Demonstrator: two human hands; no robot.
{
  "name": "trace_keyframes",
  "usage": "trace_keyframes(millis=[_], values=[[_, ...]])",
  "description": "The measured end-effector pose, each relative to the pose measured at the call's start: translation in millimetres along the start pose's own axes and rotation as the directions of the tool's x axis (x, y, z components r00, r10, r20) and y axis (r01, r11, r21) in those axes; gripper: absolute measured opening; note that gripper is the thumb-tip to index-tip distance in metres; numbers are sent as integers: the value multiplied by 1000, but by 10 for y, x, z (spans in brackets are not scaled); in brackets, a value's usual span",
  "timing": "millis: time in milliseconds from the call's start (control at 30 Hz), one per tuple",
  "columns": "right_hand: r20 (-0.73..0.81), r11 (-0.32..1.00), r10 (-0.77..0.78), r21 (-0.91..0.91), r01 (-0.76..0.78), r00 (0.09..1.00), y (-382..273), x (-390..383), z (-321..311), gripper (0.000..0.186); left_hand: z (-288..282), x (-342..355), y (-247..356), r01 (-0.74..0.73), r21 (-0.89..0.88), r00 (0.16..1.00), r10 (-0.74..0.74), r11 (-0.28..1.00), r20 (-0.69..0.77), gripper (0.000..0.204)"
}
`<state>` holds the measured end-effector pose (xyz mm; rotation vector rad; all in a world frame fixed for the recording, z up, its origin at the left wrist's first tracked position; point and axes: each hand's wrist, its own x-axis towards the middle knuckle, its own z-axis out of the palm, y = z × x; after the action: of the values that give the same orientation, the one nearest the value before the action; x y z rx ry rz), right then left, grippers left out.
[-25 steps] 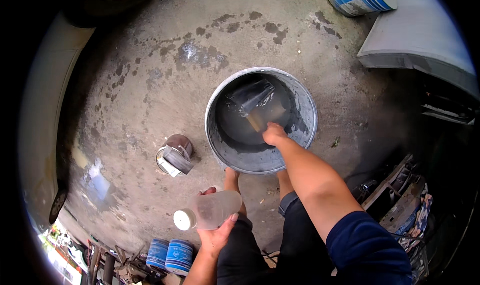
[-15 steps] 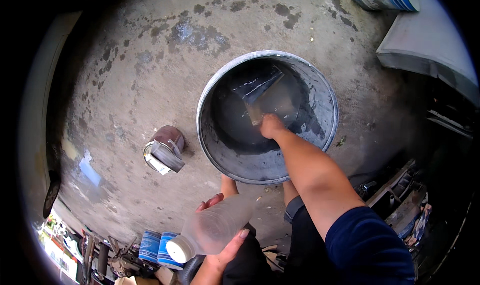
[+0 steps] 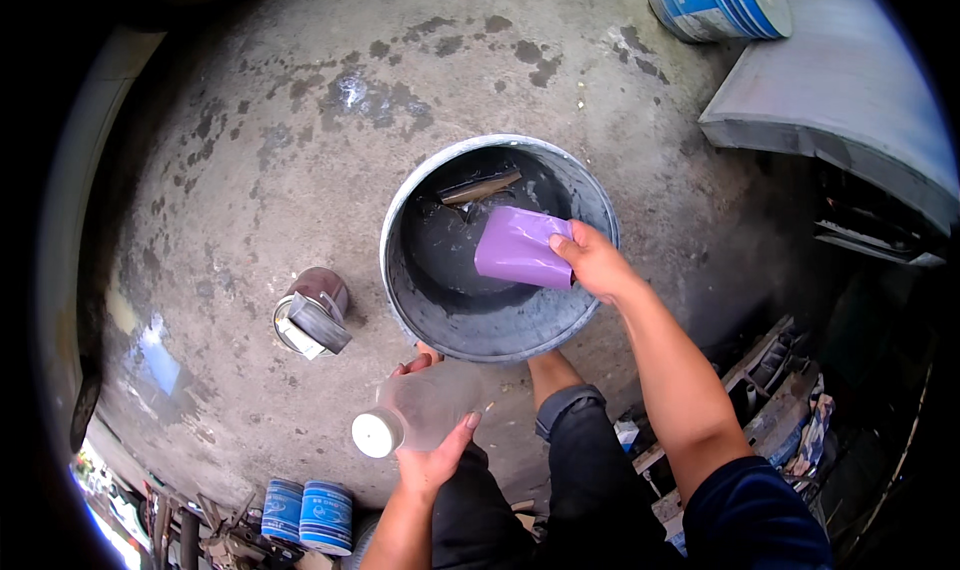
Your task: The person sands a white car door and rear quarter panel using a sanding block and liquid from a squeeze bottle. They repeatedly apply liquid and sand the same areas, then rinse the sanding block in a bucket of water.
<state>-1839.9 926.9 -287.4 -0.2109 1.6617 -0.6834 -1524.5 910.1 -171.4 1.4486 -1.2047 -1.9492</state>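
My right hand [image 3: 594,262] holds a purple flat rectangular piece [image 3: 518,248] over the grey metal basin [image 3: 405,185], gripping its right edge. The basin sits on the concrete floor and holds dark liquid with a brown stick-like object [image 3: 480,187] at its far side. Below and left of the basin, my left hand [image 3: 432,448] grips a clear plastic bottle [image 3: 412,416] with a white cap [image 3: 375,434]; the bottle lies sideways, cap toward the left. My knees are just behind the basin's near rim.
A small dented metal can [image 3: 313,309] stands left of the basin. Two blue tins [image 3: 307,515] sit at the lower left. A blue and white bucket [image 3: 712,0] and a grey slab [image 3: 850,100] lie at the upper right. Scrap parts [image 3: 790,410] are at the right.
My right hand has lifted the purple piece out of the liquid, above the basin. The bottle in my left hand has tipped to lie sideways. The view has shifted closer.
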Motion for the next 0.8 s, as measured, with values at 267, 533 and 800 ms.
trace_keyframes(millis=[267, 533, 800], values=[[-20, 811, 77, 582, -51, 997, -236, -537, 65, 33, 271, 435, -207, -50, 191, 993, 27, 980, 119, 94], [-238, 914, -269, 241, 326, 933, -104, -856, 240, 33, 431, 830, -389, -235, 458, 850, -48, 857, 525, 87], [123, 520, -705, -580, 627, 698, -191, -1281, 979, 40, 586, 1080, -287, 409, -779, 907, -308, 475, 288, 53]])
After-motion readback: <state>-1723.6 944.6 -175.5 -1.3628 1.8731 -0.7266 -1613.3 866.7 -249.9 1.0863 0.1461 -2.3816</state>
